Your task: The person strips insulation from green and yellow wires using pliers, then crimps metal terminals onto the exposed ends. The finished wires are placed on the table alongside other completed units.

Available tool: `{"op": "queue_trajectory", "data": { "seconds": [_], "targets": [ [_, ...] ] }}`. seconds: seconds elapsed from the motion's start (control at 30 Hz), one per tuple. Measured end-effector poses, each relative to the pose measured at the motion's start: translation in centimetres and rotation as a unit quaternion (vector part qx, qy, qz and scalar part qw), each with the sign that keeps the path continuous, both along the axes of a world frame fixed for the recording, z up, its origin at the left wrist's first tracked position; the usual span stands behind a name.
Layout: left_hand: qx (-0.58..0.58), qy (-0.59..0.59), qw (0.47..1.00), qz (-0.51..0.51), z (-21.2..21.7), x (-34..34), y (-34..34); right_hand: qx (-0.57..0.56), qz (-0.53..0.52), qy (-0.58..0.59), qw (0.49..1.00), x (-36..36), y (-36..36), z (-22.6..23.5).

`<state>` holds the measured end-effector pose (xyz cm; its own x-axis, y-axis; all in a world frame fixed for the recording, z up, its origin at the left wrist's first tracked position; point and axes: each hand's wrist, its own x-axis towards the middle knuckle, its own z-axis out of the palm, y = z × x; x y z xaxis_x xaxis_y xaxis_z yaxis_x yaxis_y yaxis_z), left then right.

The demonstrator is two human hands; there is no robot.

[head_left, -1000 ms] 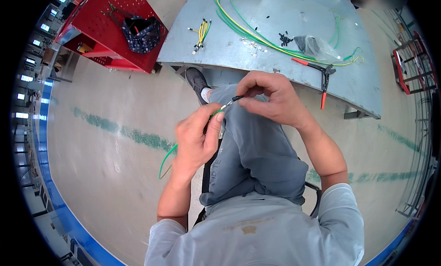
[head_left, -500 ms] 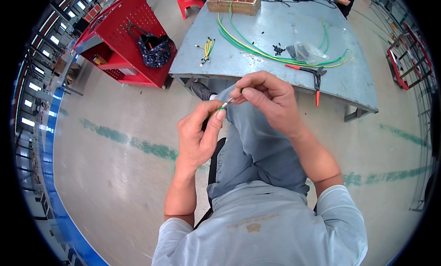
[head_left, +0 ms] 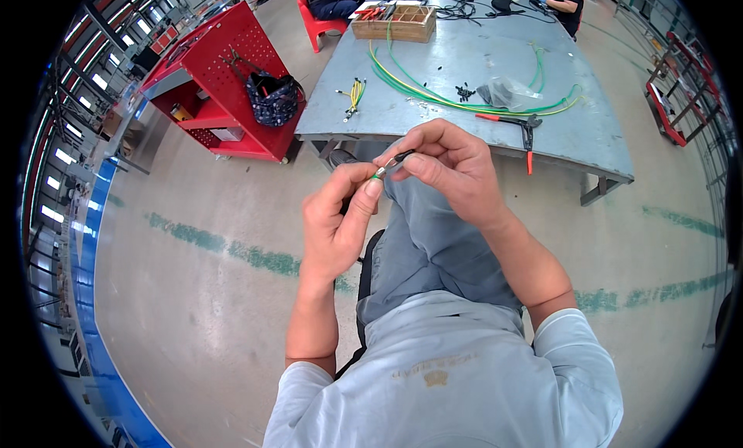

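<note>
Above my lap, my left hand (head_left: 338,214) pinches a green wire (head_left: 376,178) between thumb and forefinger. A small silver cable lug (head_left: 381,172) at the wire's tip pokes out past those fingers. My right hand (head_left: 455,172) holds a small black sleeve (head_left: 402,158) between thumb and fingertips. The sleeve is tilted, its lower end close to the lug; I cannot tell whether the two touch. Most of the wire is hidden by my left hand.
On the metal table (head_left: 433,65) lie long green and yellow wires (head_left: 433,98), short yellow wires (head_left: 355,97), black sleeves (head_left: 464,91), a plastic bag (head_left: 507,94) and red-handled pliers (head_left: 529,125). Behind stands a wooden toolbox (head_left: 395,30). A red cabinet (head_left: 251,142) is at left; two people sit beyond.
The black sleeve now shows plainly between my right fingertips, tilted toward the lug. Both hands stay close together. The view has shifted slightly, showing more of the people at the far side.
</note>
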<state>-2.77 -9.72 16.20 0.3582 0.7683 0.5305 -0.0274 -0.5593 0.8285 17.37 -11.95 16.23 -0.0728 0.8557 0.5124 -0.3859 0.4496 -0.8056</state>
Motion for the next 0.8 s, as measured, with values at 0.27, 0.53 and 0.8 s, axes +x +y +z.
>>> {"op": "queue_trajectory", "data": {
  "seconds": [0.27, 0.53, 0.8],
  "targets": [
    [-0.05, 0.009, 0.998, -0.046, 0.7, -0.2, -0.1, -0.034, -0.024, -0.05, 0.998, 1.0, -0.4, 0.1],
    [-0.021, 0.035, 0.998, -0.041, 1.1, -0.6, -0.2, 0.02, -0.065, -0.177, 0.982, 1.8, -0.6, 1.8],
    [0.105, 0.101, 0.989, 0.021, 1.6, -0.5, -0.6, 0.083, -0.09, -0.284, 0.951, 2.1, -0.8, 3.2]
  ]
}}
